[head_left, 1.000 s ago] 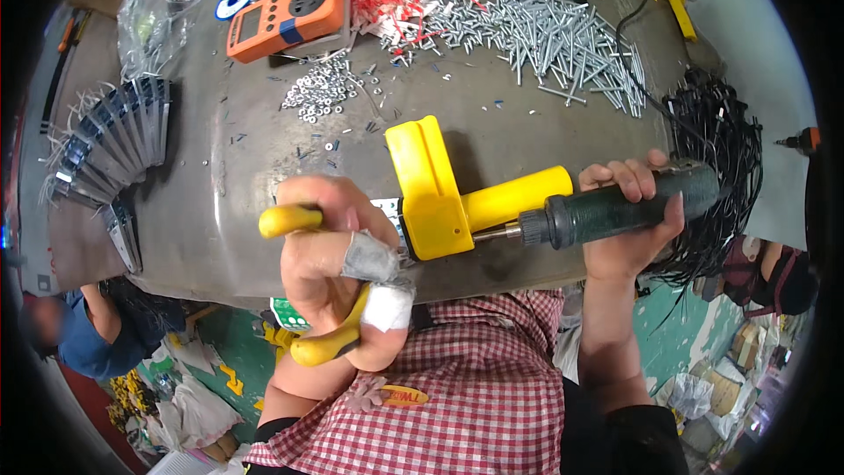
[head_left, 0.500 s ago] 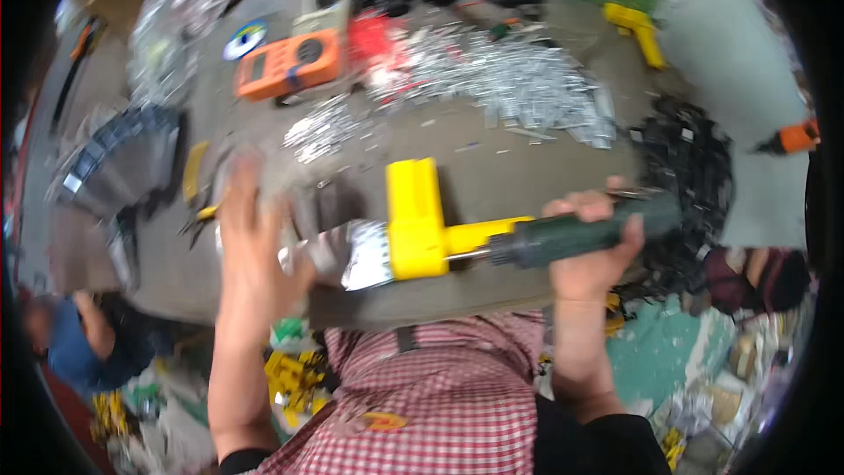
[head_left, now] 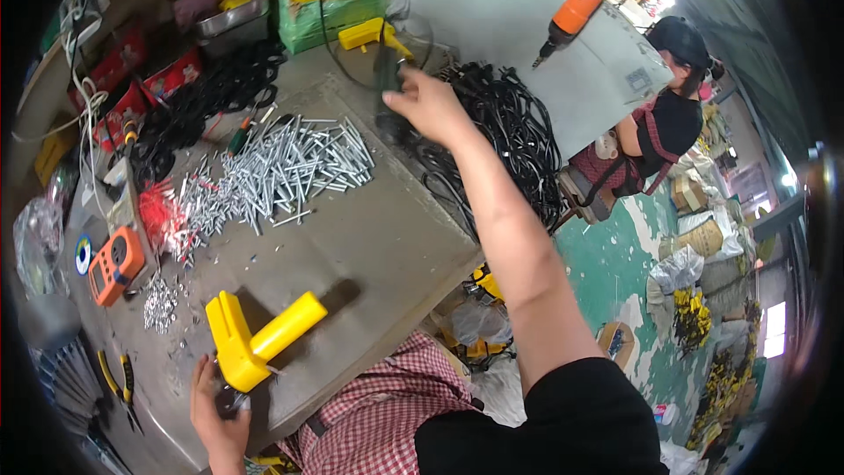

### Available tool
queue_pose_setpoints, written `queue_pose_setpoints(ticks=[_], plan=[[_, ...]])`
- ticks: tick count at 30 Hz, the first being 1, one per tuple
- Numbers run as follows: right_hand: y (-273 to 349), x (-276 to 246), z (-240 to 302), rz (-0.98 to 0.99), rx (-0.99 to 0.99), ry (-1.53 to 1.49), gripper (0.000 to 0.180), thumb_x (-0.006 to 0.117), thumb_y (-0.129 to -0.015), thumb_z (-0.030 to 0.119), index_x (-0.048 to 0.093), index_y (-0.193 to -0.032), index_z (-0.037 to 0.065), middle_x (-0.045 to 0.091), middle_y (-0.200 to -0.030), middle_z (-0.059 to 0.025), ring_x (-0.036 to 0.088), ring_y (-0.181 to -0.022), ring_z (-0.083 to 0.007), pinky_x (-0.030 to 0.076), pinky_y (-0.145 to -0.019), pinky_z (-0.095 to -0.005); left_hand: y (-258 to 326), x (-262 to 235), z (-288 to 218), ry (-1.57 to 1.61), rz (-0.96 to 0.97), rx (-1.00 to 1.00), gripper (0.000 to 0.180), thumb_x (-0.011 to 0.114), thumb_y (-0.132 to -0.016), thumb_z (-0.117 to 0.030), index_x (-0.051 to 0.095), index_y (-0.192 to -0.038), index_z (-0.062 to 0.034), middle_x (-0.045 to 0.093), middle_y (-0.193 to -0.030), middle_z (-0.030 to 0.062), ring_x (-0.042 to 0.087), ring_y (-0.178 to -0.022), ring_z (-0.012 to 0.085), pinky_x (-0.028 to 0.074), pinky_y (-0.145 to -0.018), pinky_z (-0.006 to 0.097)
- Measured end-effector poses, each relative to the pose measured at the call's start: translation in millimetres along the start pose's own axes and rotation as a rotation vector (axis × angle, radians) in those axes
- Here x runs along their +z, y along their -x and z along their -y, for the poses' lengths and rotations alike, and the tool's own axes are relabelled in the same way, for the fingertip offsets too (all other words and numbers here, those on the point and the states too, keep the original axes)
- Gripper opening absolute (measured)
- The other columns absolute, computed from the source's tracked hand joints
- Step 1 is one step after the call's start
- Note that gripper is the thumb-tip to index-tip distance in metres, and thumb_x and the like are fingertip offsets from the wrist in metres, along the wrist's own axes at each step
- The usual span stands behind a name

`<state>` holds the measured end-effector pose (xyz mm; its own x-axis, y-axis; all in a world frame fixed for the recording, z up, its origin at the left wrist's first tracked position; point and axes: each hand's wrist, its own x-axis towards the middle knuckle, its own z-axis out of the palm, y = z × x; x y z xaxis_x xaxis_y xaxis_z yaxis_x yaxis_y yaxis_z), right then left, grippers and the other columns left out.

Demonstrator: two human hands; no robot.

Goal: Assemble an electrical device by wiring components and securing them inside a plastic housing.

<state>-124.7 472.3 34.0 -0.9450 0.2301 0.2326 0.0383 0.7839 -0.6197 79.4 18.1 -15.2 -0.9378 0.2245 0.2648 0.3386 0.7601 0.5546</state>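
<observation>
Yellow part (head_left: pixel 244 350): by the table's (head_left: pixel 378 242) near edge, its tube slanting up to the right; resting or lifted, I can't tell.
Left hand (head_left: pixel 220 420): I have thumb and fingers gripping the part's metal end.
Right hand (head_left: pixel 431 107): reaching to the far side, at a dark driver (head_left: pixel 385 70); it blurs, so I can't tell whether the fingers close on it.
Pliers (head_left: pixel 128 378): left of the left hand, handles spread.
Nuts (head_left: pixel 160 303): small heap beyond the pliers, near an orange meter (head_left: pixel 116 266).
Bolts (head_left: pixel 294 167): big loose pile past the yellow part.
Black cables (head_left: pixel 514 136): heaped just right of the right hand.
</observation>
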Motion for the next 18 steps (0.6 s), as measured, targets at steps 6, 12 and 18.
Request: queue_pose_setpoints(ticks=[6,12,18], plan=[[85.9,-73.9,-74.8,-0.799,-0.05,0.414,0.011,0.059,-0.082,0.012,0.065,-0.084,0.003,0.063,-0.083,-0.0152,0.059,-0.079,-0.0338,0.048,-0.073,-0.0416,9.2,-36.3,34.1,0.474,-0.187,-0.288,0.021,0.056,-0.084,-0.003,0.058,-0.102,0.0063,0.058,-0.089,0.0064,0.053,-0.084,0.0148,0.042,-0.075,0.027],[95.1,-108.7,-157.6,-0.453,0.323,0.877,0.02,0.066,-0.078,0.019,0.061,-0.082,0.001,0.062,-0.088,-0.0187,0.059,-0.084,-0.0359,0.046,-0.075,-0.045,-48.8,-12.1,-13.1,0.017,0.219,-0.073,0.014,0.055,-0.076,-0.001,0.063,-0.087,0.0021,0.058,-0.096,0.0155,0.054,-0.088,0.0309,0.042,-0.079,0.038],[102.9,-128.5,-66.9,-0.581,-0.037,0.34,0.025,0.057,-0.089,0.021,0.052,-0.1,0.0,0.061,-0.085,-0.0167,0.059,-0.073,-0.0237,0.045,-0.063,-0.0364,-33.9,-12.9,-62.2,0.026,-0.095,0.059,0.026,0.06,-0.072,-0.004,0.061,-0.098,-0.002,0.053,-0.111,0.0209,0.053,-0.101,0.036,0.041,-0.088,0.044]])
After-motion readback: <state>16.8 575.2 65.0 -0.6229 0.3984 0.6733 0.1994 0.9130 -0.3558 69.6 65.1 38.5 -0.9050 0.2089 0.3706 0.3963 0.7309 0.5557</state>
